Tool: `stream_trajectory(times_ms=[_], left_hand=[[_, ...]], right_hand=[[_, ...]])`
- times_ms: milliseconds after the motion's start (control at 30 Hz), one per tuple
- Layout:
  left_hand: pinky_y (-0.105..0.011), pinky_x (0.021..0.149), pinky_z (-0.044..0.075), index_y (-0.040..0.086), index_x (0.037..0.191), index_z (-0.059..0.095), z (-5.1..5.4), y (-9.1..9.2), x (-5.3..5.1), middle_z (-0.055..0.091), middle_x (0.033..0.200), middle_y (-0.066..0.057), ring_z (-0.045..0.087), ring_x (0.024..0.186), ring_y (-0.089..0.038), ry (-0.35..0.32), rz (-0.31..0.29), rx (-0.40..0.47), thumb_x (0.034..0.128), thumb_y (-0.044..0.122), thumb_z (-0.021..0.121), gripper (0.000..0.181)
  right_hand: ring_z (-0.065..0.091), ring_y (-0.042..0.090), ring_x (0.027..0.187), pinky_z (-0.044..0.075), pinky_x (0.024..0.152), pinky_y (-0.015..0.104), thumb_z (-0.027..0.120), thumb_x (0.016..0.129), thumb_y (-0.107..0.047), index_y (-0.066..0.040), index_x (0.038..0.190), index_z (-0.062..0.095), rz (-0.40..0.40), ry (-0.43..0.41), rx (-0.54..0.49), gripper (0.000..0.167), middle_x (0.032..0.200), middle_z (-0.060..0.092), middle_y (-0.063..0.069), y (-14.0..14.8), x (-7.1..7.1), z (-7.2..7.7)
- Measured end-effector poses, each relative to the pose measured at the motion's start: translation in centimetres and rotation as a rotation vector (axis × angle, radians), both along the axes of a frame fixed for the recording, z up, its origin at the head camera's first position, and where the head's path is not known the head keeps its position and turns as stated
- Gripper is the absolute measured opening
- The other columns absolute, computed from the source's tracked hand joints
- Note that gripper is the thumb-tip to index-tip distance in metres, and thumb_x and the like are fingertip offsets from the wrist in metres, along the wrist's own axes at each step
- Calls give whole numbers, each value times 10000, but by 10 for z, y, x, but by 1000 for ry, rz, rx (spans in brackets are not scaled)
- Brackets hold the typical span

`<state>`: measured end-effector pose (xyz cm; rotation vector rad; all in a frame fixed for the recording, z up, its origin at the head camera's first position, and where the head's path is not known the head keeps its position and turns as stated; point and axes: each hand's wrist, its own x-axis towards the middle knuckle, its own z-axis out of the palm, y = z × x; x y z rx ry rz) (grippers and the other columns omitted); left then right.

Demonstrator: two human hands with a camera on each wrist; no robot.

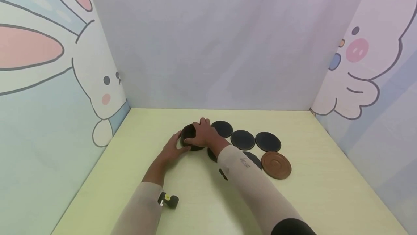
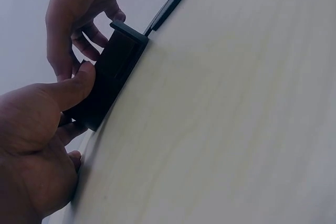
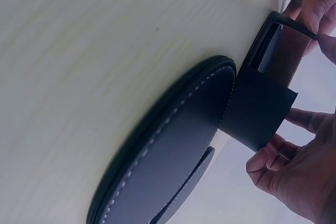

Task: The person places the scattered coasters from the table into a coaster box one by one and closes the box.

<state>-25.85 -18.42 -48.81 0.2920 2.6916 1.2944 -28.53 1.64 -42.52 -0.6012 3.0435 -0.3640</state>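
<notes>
Left hand (image 1: 170,149) part-closed, thumb and fingers gripping black round holder (image 1: 188,132). Right hand (image 1: 206,134) half-curled, gripping its rim. Holder on tabletop (image 1: 137,144), left of dark coasters (image 1: 243,140).

"Lets…" lettering (image 1: 245,163), partly blurred, on right sleeve (image 1: 257,195)

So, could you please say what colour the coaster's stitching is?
The stitching on the black coaster is whitish, best seen in the right wrist view.
</notes>
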Motion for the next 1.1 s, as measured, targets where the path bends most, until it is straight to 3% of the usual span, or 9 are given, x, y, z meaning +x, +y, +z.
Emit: stream_trajectory(times_ms=[467, 733, 1100], left_hand=[[-717, 1359, 143, 132, 1760, 184, 1, 0, 2, 227, 1829, -170, 149, 1707, -448, -34, 7, 4, 1047, 456, 734, 957], [-687, 1368, 163, 117, 1754, 203, 1, 1, 1, 242, 1820, -191, 167, 1704, -444, -24, 9, 13, 1051, 429, 738, 937], [-702, 1364, 150, 126, 1753, 214, 5, 1, 2, 252, 1817, -191, 166, 1703, -449, -19, 12, 18, 1048, 410, 746, 927]], right_hand=[[475, 372, 1405, 577, 1098, 560, 573, 1024, -714, -92, 1610, 512, 22, -50, -110, 856, 1548, 492, 214, 20, -1, 2], [443, 371, 1494, 565, 1108, 606, 476, 1027, -791, -135, 1652, 467, -37, -56, -58, 906, 1627, 445, 195, 33, 0, 6], [427, 417, 1531, 533, 1127, 655, 473, 1018, -809, -126, 1668, 444, -43, -100, -30, 944, 1655, 422, 216, 52, 4, 12]])
